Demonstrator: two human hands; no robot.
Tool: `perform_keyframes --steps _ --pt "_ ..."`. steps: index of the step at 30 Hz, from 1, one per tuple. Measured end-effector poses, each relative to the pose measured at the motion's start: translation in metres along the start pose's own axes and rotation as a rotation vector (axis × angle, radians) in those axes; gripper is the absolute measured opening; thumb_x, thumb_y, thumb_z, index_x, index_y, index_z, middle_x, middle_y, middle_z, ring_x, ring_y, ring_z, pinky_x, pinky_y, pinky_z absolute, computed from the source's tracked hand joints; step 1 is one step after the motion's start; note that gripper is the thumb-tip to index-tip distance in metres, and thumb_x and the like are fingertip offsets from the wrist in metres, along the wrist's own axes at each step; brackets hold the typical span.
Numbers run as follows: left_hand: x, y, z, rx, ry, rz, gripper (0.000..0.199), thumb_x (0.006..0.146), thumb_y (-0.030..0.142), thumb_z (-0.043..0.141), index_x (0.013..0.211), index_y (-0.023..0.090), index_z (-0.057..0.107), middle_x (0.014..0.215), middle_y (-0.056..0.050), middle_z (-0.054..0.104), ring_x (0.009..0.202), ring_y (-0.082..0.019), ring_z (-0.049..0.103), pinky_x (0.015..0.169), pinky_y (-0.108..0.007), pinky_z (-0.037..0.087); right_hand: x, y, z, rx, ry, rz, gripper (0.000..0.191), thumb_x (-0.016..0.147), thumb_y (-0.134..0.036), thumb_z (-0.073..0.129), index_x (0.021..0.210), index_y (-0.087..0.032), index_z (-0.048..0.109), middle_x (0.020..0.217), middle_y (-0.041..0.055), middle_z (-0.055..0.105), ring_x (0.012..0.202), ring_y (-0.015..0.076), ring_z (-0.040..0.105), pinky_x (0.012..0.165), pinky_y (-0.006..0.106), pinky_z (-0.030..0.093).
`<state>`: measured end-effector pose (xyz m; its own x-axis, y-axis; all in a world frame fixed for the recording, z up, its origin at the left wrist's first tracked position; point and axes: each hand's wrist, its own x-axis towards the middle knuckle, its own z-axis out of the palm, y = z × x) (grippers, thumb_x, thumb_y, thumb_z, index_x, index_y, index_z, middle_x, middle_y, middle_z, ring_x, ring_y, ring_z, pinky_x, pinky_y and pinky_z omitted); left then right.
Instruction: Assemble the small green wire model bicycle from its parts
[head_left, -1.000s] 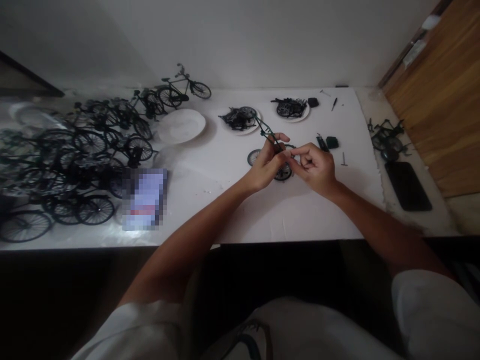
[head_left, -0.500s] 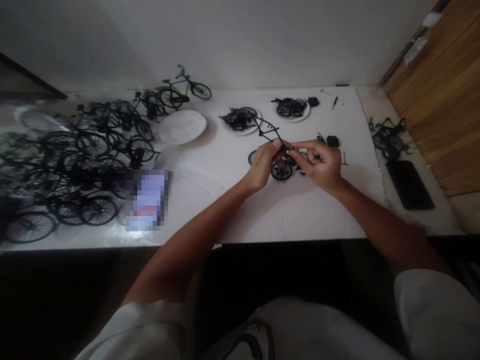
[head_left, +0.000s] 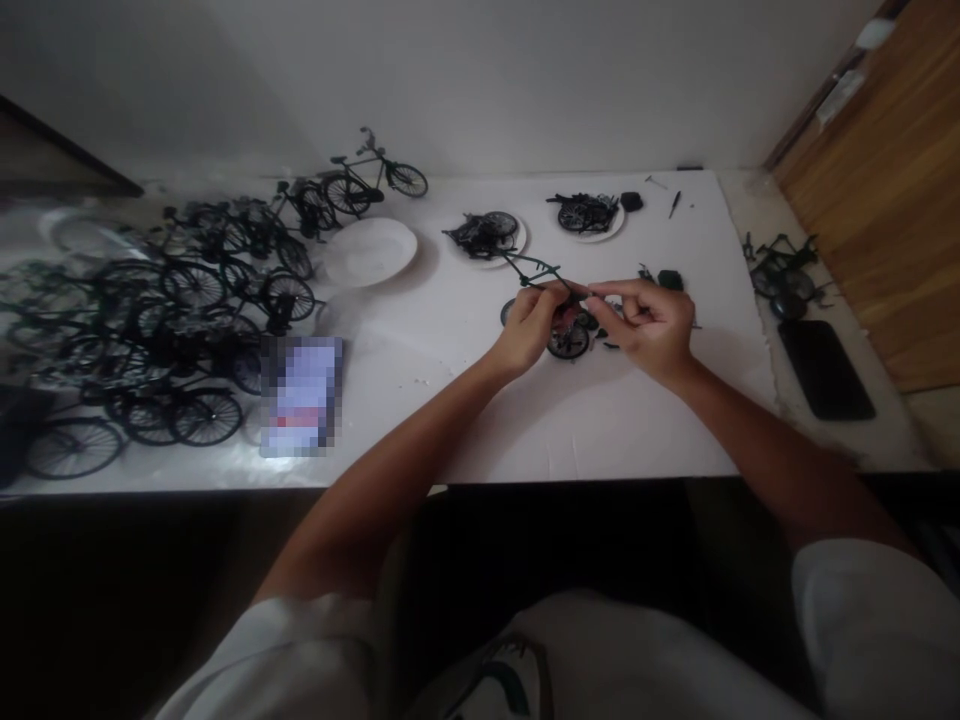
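Note:
My left hand (head_left: 531, 325) is closed around one end of a dark green model bicycle frame (head_left: 534, 268), whose tubes slant up and away to the left. Close against that end, my right hand (head_left: 651, 320) pinches with thumb and forefinger; whatever lies between the tips is too small to make out. Beneath both hands, partly covered, a small spoked wheel (head_left: 568, 342) and other dark parts lie on the white table (head_left: 495, 430). A dark block-like piece (head_left: 670, 280) sits just behind my right hand.
Many small model bicycles (head_left: 195, 290) crowd the left side. Behind are a white plate (head_left: 373, 252) and two plates heaped with bicycle parts (head_left: 484, 235). A thin dark tool (head_left: 675, 204) lies at the back right. A phone (head_left: 825, 370) and more parts (head_left: 781, 268) line the right edge.
The bicycle frame has tipped lower and flatter in my left hand. My right fingertips stay close to its end. The whole view has shifted slightly.

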<state>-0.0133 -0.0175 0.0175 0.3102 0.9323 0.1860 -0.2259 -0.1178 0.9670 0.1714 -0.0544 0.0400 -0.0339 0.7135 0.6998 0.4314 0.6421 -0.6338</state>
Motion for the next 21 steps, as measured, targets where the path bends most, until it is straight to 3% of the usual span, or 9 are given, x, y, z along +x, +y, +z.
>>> perform_keyframes --steps 4,10,13,17,21 --pt "0.0 0.002 -0.001 -0.032 -0.043 -0.026 0.037 0.098 0.054 0.065 0.09 0.019 0.073 0.061 0.002 0.05 0.058 -0.013 0.044 0.058 -0.029 0.036 0.002 0.001 0.0 0.03 0.008 0.033 0.039 0.101 -0.061 0.077 0.104 -0.023 0.087 0.055 -0.0083 0.034 0.051 0.0111 0.03 0.053 0.029 0.032" --pt "0.0 0.005 -0.001 -0.056 -0.003 -0.005 0.04 0.098 0.056 0.071 0.085 0.018 0.073 0.062 0.005 0.039 0.056 -0.01 0.035 0.054 -0.026 0.03 0.004 0.005 0.0 0.113 -0.008 0.11 0.039 0.097 -0.06 0.083 0.103 -0.022 0.09 0.057 -0.0079 0.034 0.053 0.0106 0.03 0.055 0.029 0.031" --pt "0.0 0.002 0.0 -0.026 0.045 0.001 0.041 0.101 0.056 0.07 0.087 0.017 0.074 0.063 0.004 0.043 0.059 -0.01 0.042 0.057 -0.025 0.036 0.004 0.009 0.001 0.144 -0.013 0.135 0.037 0.096 -0.058 0.084 0.104 -0.022 0.091 0.058 -0.0078 0.034 0.055 0.0105 0.031 0.056 0.029 0.032" --pt "0.001 -0.004 0.001 0.024 0.108 0.015 0.042 0.101 0.057 0.071 0.09 0.017 0.075 0.077 -0.002 0.063 0.074 -0.012 0.057 0.068 -0.025 0.047 0.005 0.014 0.003 0.153 -0.026 0.162 0.04 0.095 -0.061 0.084 0.103 -0.022 0.091 0.058 -0.0082 0.033 0.056 0.0105 0.03 0.057 0.029 0.032" --pt "0.003 -0.01 -0.002 0.042 0.08 0.051 0.046 0.1 0.063 0.073 0.092 0.017 0.077 0.074 -0.001 0.061 0.068 -0.012 0.051 0.063 -0.026 0.041 0.005 0.018 0.004 0.16 -0.031 0.169 0.039 0.093 -0.059 0.086 0.102 -0.022 0.091 0.059 -0.0082 0.034 0.057 0.0104 0.031 0.058 0.029 0.034"
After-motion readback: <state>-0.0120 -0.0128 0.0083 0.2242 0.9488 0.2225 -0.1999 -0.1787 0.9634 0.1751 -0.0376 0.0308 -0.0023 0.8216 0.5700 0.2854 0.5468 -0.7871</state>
